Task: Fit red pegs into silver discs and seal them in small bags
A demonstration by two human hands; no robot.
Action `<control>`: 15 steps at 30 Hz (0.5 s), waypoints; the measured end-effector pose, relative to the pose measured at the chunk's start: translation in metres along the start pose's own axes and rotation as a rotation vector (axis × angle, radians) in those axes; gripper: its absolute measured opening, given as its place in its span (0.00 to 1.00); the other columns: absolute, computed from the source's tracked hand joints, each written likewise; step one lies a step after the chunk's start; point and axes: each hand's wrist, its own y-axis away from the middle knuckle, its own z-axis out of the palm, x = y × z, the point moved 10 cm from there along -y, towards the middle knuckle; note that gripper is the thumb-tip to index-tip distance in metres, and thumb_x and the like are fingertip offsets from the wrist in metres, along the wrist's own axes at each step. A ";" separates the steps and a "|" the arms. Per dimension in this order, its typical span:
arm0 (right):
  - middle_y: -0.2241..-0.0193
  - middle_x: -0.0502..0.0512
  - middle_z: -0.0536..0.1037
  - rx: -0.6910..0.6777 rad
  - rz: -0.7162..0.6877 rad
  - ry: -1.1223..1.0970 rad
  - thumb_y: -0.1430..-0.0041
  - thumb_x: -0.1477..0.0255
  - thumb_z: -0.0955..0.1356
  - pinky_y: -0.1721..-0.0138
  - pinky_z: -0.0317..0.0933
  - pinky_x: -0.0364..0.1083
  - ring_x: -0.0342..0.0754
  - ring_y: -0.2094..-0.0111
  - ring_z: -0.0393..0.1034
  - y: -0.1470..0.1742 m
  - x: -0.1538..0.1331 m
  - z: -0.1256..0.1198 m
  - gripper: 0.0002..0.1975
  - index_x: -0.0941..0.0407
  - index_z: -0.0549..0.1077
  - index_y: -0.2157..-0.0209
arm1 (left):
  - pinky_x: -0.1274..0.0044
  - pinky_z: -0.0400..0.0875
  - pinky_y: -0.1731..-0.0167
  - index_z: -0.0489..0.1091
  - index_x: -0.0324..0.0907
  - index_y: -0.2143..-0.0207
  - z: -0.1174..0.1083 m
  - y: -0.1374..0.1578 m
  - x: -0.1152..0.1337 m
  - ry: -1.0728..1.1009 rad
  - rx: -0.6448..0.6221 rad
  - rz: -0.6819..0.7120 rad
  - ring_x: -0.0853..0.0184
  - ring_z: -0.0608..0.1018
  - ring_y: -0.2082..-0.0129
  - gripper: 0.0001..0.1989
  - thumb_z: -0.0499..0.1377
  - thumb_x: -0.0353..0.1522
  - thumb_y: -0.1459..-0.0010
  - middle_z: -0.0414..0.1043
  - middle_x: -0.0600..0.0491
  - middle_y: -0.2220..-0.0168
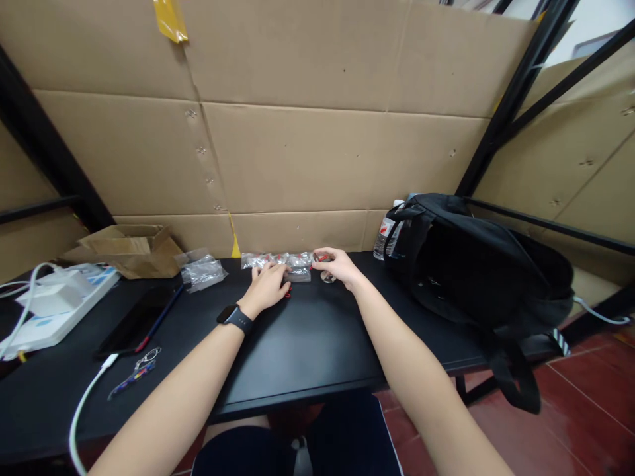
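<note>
Small clear plastic packets (299,273) with red bits inside lie in a row along the back of the black table. My left hand (268,289), a black watch on its wrist, rests over the left part of the row with its fingers and thumb apart. A little red piece (288,291) shows beside its thumb. At the row's right end, my right hand (340,266) has its thumb and fingers curved around a clear packet (322,258) with something red in it. Part of that packet is hidden behind the fingers.
Left of the hands are a crumpled clear bag (202,272), an open brown paper bag (131,250), a dark tablet or phone (133,322), a keychain (136,375) and a white power strip (64,317). A water bottle (384,238) and black backpack (476,264) stand right. Cardboard (297,158) walls the back.
</note>
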 end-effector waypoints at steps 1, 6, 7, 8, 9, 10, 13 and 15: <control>0.64 0.55 0.80 0.001 -0.007 0.015 0.56 0.71 0.79 0.84 0.59 0.37 0.36 0.82 0.65 0.000 0.000 0.000 0.23 0.56 0.78 0.55 | 0.57 0.59 0.48 0.72 0.45 0.51 0.002 0.000 0.002 0.008 -0.006 0.008 0.50 0.70 0.46 0.14 0.56 0.35 0.39 0.77 0.44 0.51; 0.66 0.54 0.80 0.023 -0.095 0.147 0.55 0.72 0.78 0.79 0.63 0.38 0.38 0.78 0.68 -0.004 -0.002 -0.003 0.21 0.56 0.78 0.57 | 0.59 0.60 0.47 0.77 0.48 0.57 0.011 0.001 0.019 0.041 -0.070 0.115 0.53 0.70 0.46 0.12 0.54 0.38 0.35 0.76 0.47 0.53; 0.66 0.53 0.79 0.026 -0.114 0.193 0.56 0.72 0.78 0.77 0.63 0.39 0.39 0.78 0.68 -0.005 -0.003 -0.004 0.21 0.56 0.78 0.57 | 0.59 0.59 0.46 0.77 0.48 0.57 0.013 0.002 0.023 0.047 -0.085 0.137 0.53 0.69 0.45 0.12 0.54 0.38 0.35 0.76 0.47 0.53; 0.66 0.53 0.79 0.025 -0.134 0.245 0.56 0.72 0.78 0.76 0.63 0.39 0.39 0.77 0.69 -0.006 -0.004 -0.005 0.21 0.56 0.78 0.57 | 0.59 0.59 0.46 0.77 0.49 0.55 0.014 0.003 0.027 0.051 -0.100 0.157 0.53 0.68 0.43 0.13 0.54 0.38 0.35 0.76 0.47 0.52; 0.66 0.52 0.79 0.023 -0.153 0.297 0.56 0.72 0.78 0.76 0.63 0.39 0.39 0.77 0.69 -0.006 -0.005 -0.005 0.21 0.56 0.78 0.58 | 0.59 0.59 0.46 0.76 0.50 0.54 0.015 0.005 0.030 0.053 -0.117 0.175 0.52 0.67 0.42 0.13 0.54 0.39 0.34 0.76 0.47 0.51; 0.67 0.52 0.79 0.016 -0.170 0.348 0.57 0.72 0.77 0.75 0.63 0.39 0.39 0.76 0.69 -0.005 -0.007 -0.005 0.20 0.56 0.78 0.58 | 0.59 0.59 0.46 0.76 0.51 0.52 0.016 0.006 0.034 0.053 -0.133 0.191 0.52 0.67 0.41 0.14 0.53 0.39 0.34 0.75 0.48 0.49; 0.68 0.51 0.78 -0.037 -0.200 0.453 0.56 0.71 0.77 0.75 0.62 0.39 0.39 0.77 0.69 -0.002 -0.011 0.001 0.21 0.56 0.77 0.57 | 0.59 0.61 0.48 0.74 0.57 0.48 0.017 0.009 0.041 0.050 -0.176 0.226 0.52 0.67 0.42 0.15 0.52 0.40 0.32 0.74 0.49 0.47; 0.68 0.51 0.78 -0.084 -0.216 0.483 0.56 0.70 0.77 0.75 0.62 0.39 0.39 0.78 0.68 0.002 -0.015 0.007 0.23 0.56 0.77 0.56 | 0.59 0.62 0.50 0.73 0.59 0.47 0.018 0.010 0.043 0.047 -0.201 0.238 0.53 0.69 0.45 0.15 0.51 0.41 0.32 0.73 0.50 0.46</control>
